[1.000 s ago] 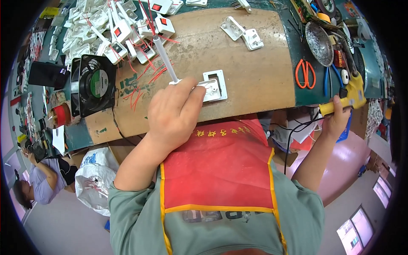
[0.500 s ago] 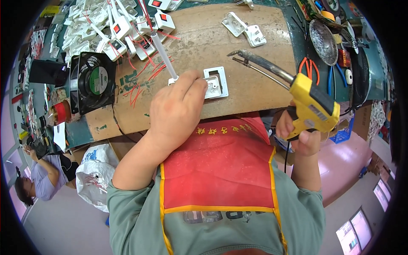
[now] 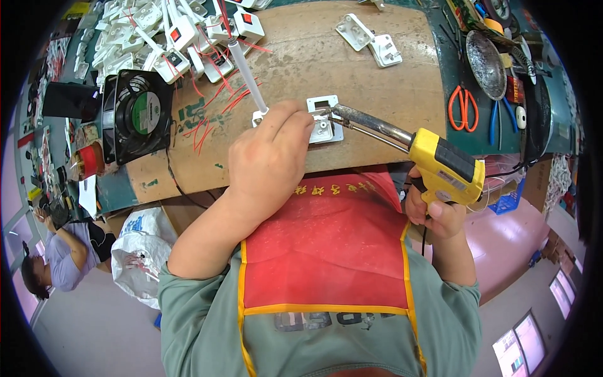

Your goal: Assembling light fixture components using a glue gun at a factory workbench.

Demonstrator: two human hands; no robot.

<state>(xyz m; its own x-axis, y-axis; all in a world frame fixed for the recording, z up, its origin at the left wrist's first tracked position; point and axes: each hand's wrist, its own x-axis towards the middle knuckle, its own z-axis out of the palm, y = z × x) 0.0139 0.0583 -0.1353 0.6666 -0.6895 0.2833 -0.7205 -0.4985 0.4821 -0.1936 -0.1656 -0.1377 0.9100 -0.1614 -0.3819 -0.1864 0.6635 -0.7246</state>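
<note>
My left hand (image 3: 267, 154) is closed over a small white plastic housing (image 3: 323, 131) on the brown board. Its fingertips hide part of the housing. From the housing's far side a whitish tube (image 3: 248, 76) slants up and away, with red wires (image 3: 224, 19) coming out of its top. In my right hand (image 3: 436, 212) is a yellow and black soldering gun (image 3: 447, 164), gripped by its handle. The gun's dark tip and thin feed tube reach left to the housing, close to my left fingertips. Whether the tip touches metal there is too small to tell.
White switch housings (image 3: 135, 38) with red wires pile up at the far left. A black fan (image 3: 135, 112) stands nearer. Two open housing halves (image 3: 370, 41) lie far right on the board (image 3: 389, 94). Beyond are orange-handled pliers (image 3: 463, 108) and a metal dish (image 3: 485, 65). Someone sits at left.
My right hand has brought the soldering gun left and slightly down, so its tip now reaches the housing. My left hand keeps its hold, shifted slightly right in view.
</note>
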